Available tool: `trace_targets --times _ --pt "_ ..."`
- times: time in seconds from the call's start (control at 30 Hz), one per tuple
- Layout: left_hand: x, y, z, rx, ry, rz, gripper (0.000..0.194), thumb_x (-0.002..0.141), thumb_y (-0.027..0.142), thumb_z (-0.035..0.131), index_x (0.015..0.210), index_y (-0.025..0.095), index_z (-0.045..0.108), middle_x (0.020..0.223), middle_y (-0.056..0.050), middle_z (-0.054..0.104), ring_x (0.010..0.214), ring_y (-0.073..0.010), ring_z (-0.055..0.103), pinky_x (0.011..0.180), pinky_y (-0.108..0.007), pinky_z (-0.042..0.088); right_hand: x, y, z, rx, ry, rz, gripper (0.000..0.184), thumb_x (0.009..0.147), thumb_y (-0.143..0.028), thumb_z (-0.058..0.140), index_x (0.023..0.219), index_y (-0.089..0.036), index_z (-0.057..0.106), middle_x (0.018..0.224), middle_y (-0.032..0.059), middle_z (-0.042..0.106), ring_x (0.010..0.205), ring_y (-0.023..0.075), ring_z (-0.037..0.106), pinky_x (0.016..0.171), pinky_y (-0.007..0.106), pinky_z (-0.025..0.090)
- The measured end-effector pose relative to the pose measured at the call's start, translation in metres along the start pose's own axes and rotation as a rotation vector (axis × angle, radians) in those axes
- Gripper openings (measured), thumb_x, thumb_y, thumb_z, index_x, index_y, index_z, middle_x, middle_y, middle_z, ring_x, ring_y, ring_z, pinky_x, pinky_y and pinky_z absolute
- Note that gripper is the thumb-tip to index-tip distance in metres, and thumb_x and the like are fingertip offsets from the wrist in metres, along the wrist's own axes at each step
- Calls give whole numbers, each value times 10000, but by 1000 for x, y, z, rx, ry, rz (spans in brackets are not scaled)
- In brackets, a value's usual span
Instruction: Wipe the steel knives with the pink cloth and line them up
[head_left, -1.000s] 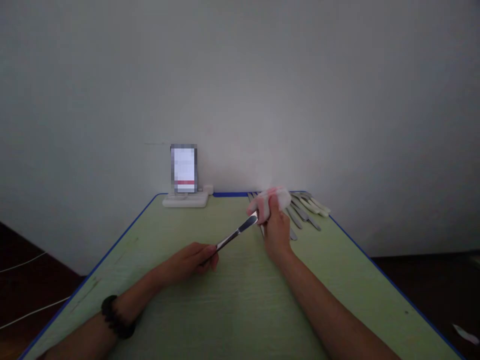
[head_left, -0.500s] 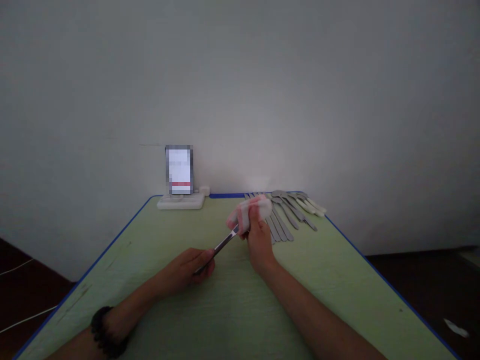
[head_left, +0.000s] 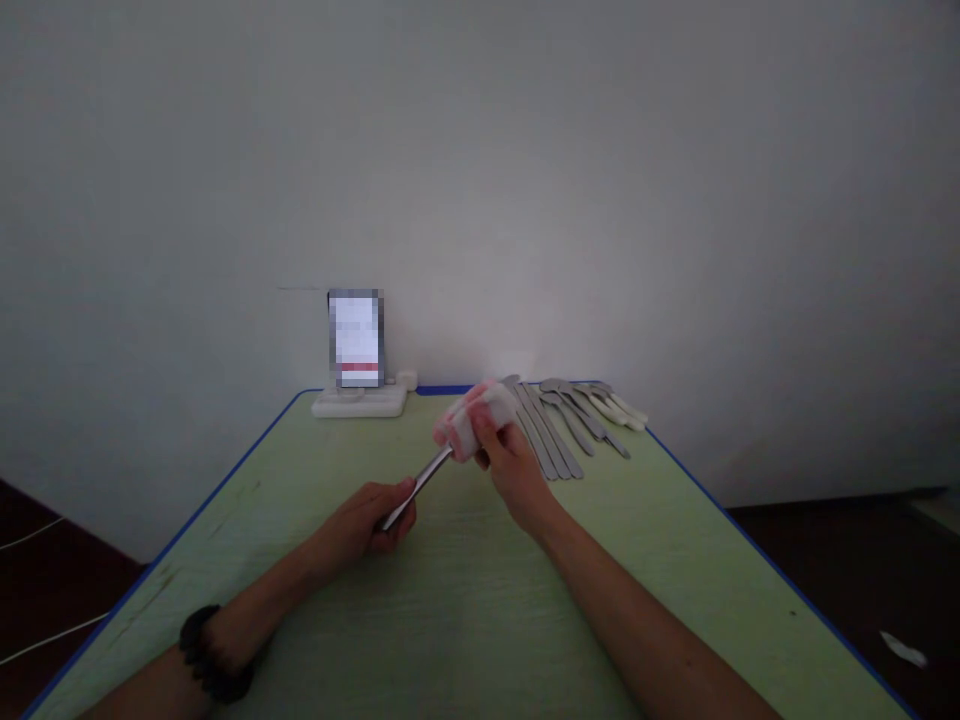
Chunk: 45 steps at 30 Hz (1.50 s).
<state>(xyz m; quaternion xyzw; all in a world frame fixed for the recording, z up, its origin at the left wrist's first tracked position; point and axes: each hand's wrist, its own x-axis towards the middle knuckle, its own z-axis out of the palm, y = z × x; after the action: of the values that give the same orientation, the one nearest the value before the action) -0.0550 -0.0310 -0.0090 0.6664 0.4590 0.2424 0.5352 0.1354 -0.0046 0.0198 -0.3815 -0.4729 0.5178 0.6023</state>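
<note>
My left hand point(head_left: 386, 510) is closed around the handle end of a metal table knife point(head_left: 427, 478), which slants up and to the right. My right hand point(head_left: 506, 450) presses a pink and white cloth point(head_left: 466, 415) round the blade, so most of the blade is hidden. A rounded metal end point(head_left: 511, 380) shows just past the cloth; whether it belongs to the held knife I cannot tell. To the right of the cloth lie several flat metal knives point(head_left: 551, 440), side by side on the green table point(head_left: 465, 600).
Several spoons and other metal cutlery point(head_left: 577, 405) lie at the back right, beside white-handled pieces point(head_left: 619, 410). At the back left a phone with a blurred screen point(head_left: 356, 338) stands on a white base point(head_left: 360, 402). A wall point(head_left: 480, 200) rises behind the table.
The cloth in my right hand has moved left and down from the knife's tip along the blade, covering it. My left hand keeps hold of the handle. The view has shifted slightly.
</note>
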Motion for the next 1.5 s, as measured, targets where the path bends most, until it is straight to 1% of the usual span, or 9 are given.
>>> trace_targets --times 0.23,0.53,0.67,0.87,0.97,1.07,1.13,1.27,1.5 --pt "-1 4 3 19 -36 -37 577 833 622 309 520 169 482 414 68 323 397 -78 260 430 -222 223 16 0 -11 188 228 62 448 675 -624 569 732 -181 603 598 -20 548 503 102 447 469 230 301" --pt "-1 5 8 80 9 -10 601 843 621 275 530 166 511 435 57 365 423 -91 315 455 -219 252 -4 21 7 14 105 144 498 694 -651 532 634 -157 540 506 -44 427 464 79 344 456 232 271" --pt "0 9 13 99 19 37 569 872 583 246 607 165 527 473 55 393 455 -100 350 471 -215 271 -11 26 14 -77 22 83 474 703 -624 545 680 -150 561 572 -26 464 521 89 377 483 235 302" --pt "-2 10 12 200 7 150 362 883 458 363 887 166 578 613 50 495 506 -93 396 484 -190 303 2 15 0 -29 118 0 457 717 -612 540 753 -157 570 650 -6 509 569 105 423 521 242 356" --pt "0 8 8 297 37 184 329 877 418 384 839 169 596 607 45 512 516 -98 413 493 -194 302 7 11 -5 -22 135 -30 438 750 -600 504 751 -164 551 647 -5 495 565 110 422 519 245 359" --pt "2 6 5 385 167 194 298 850 385 426 737 170 599 572 42 499 537 -111 431 521 -206 310 8 0 -10 -206 133 -125 418 802 -567 442 754 -168 557 638 3 497 566 125 428 520 255 351" --pt "2 5 4 366 252 199 293 844 382 427 700 175 576 547 48 474 529 -114 424 521 -210 314 7 -10 -15 -414 67 -246 376 835 -506 428 804 -167 588 678 21 535 613 145 464 556 266 364" --pt "2 7 5 110 316 176 322 851 451 413 658 196 454 496 80 375 444 -90 343 438 -194 276 2 -28 -20 -700 -270 -405 271 869 -368 437 944 -179 616 842 47 611 745 166 527 663 277 388" --pt "7 8 1 -307 459 299 371 796 503 529 973 178 529 528 99 345 408 -61 305 392 -172 228 -8 -17 -11 -957 -609 -318 213 890 -282 425 863 -157 596 760 34 598 700 145 505 647 256 349"
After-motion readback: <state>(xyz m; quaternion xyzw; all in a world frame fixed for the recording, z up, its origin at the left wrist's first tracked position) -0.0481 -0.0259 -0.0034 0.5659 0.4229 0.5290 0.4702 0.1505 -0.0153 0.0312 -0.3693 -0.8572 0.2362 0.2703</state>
